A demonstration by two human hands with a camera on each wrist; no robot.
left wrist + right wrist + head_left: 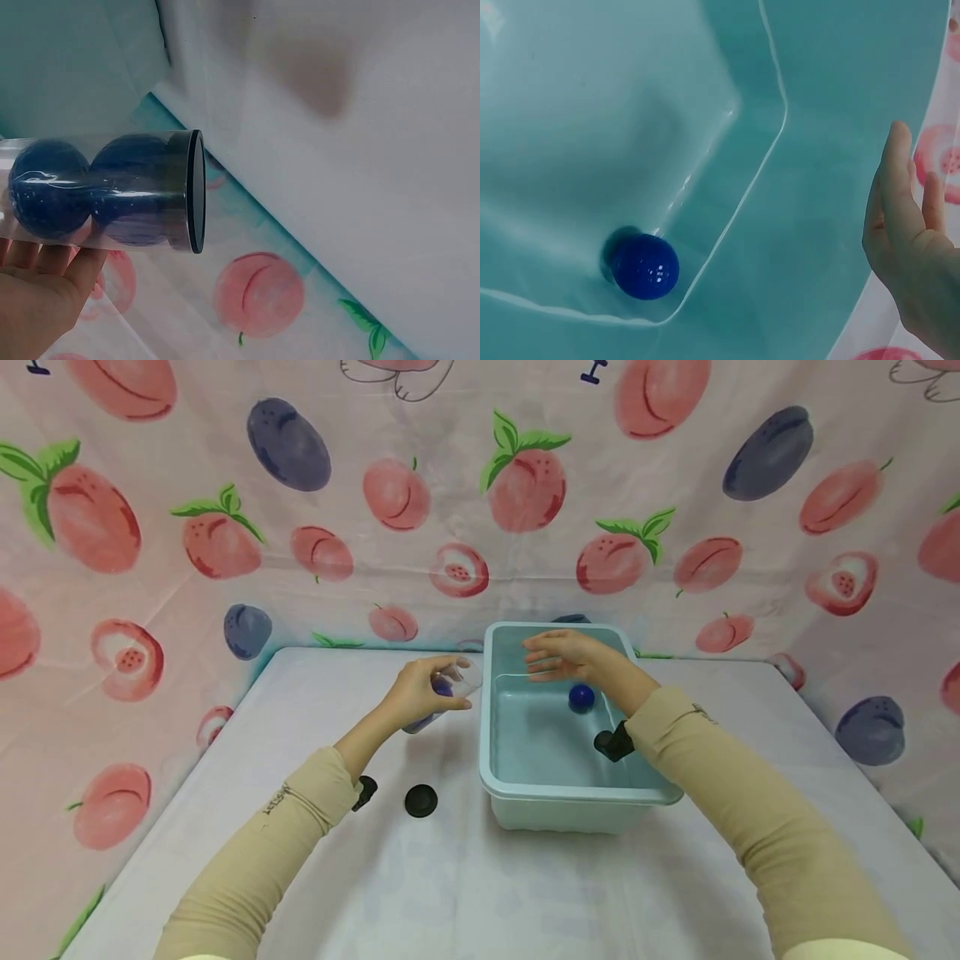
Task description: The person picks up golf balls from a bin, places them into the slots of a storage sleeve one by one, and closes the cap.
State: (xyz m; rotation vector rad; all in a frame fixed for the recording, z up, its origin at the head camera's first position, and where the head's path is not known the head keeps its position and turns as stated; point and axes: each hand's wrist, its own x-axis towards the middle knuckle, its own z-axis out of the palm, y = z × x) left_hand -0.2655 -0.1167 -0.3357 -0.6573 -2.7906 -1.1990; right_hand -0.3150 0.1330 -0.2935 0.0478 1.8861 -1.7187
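Probably light, stiff and slick, the clear tube [101, 191] of blue balls [49, 187] wants a grip round its middle; the left hand [420, 689] grasps it just left of the tub [577, 792], above which the right hand [566, 656] hangs empty, fingers extended.

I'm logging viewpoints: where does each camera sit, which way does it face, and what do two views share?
Head: worn on the head, facing forward and down at table and basin; left hand, right hand and sleeves show.
Left wrist: worn there, facing a clear tube with two blue balls; part of the left hand shows.
Right wrist: worn there, facing into the basin; the right hand shows at right.
Shared, head and right wrist: the blue ball in the basin.
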